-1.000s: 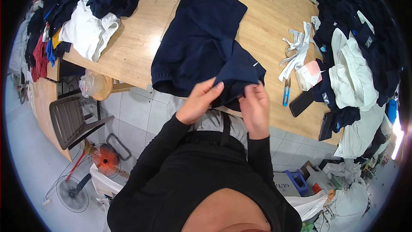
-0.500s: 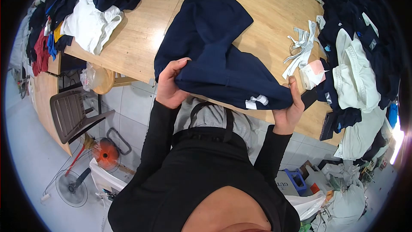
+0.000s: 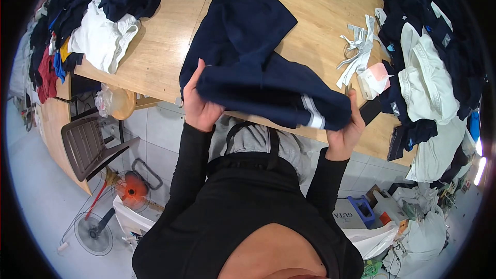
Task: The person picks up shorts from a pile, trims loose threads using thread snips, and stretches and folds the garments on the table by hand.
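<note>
Head view: left hand [image 3: 200,108] and right hand [image 3: 345,134] grip the navy garment [image 3: 237,36] by its near corners, the rest on the table [image 3: 320,20]; likely soft, light, best held there.

Garment [image 3: 257,62] on table [image 3: 320,20], left of box [image 3: 374,81]

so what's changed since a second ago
The left hand has moved left and the right hand right, now spreading the edge of the navy garment between them; a white patch has come into view. The white garment at left lies as before.
</note>
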A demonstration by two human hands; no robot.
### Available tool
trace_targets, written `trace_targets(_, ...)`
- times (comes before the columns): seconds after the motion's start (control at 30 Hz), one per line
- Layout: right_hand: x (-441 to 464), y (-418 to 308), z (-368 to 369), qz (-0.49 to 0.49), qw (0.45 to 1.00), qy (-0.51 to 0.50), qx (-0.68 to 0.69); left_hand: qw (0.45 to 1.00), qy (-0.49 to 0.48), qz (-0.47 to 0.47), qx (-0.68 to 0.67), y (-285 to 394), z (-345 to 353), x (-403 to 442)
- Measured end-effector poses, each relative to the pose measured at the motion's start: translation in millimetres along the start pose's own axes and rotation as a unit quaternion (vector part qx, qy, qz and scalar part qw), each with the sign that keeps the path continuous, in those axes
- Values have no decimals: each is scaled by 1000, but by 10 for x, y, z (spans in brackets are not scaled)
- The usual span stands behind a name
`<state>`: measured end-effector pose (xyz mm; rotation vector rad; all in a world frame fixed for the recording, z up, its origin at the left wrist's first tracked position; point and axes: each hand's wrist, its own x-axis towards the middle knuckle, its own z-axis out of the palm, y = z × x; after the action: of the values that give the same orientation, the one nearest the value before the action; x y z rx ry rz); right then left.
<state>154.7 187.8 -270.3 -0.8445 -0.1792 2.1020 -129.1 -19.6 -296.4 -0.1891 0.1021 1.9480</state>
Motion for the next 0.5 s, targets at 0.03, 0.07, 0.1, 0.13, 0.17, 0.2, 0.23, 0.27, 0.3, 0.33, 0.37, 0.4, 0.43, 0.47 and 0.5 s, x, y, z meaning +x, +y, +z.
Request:
trace_targets(0.03, 39, 32, -85, 33, 998, -39, 47, 989, -1, -9, -145, 25, -129, 39)
trace_targets(0.07, 78, 61, -165, 65, 990, -78, 94, 988, -2, 6, -155, 44, -244, 29)
trace_targets(0.1, 93, 75, -145, 96, 979, -117, 139, 986, -3, 22, -166, 32, -249, 48)
trace_targets(0.13, 98, 81, -125, 90, 978, -114, 150, 983, -5, 37, -177, 22, -255, 72)
trace_targets(0.17, 87, 105, -110, 83, 977, -109, 162, 982, -41, 36, -183, 34, -275, 67)
trace_targets(0.2, 64, 126, -69, 77, 976, -104, 173, 980, -32, 37, -193, 30, -230, 56)
trace_targets(0.23, 58, 124, -52, 107, 960, -164, 200, 978, -22, 38, -202, 32, -182, 39)
trace_targets(0.27, 53, 134, -32, 103, 962, -153, 203, 977, -13, 40, -211, 26, -132, 33)
trace_targets(0.3, 47, 147, -13, 99, 963, -143, 205, 973, -8, 50, -227, 10, -96, 37)
trace_targets(0.33, 38, 148, -7, 95, 965, -131, 207, 972, -9, 48, -228, -2, -102, 43)
trace_targets(0.37, 33, 141, -14, 94, 964, -133, 210, 972, -10, 47, -230, -10, -115, 42)
trace_targets(0.4, 33, 141, -19, 93, 963, -135, 213, 972, -12, 47, -231, -9, -119, 41)
trace_targets(0.43, 36, 145, -19, 93, 962, -138, 215, 972, -9, 44, -230, -4, -120, 39)
trace_targets(0.47, 35, 145, -14, 93, 963, -137, 213, 972, -6, 41, -230, 2, -118, 37)
trace_targets(0.5, 25, 140, -2, 93, 964, -136, 210, 972, -3, 38, -230, 6, -118, 32)
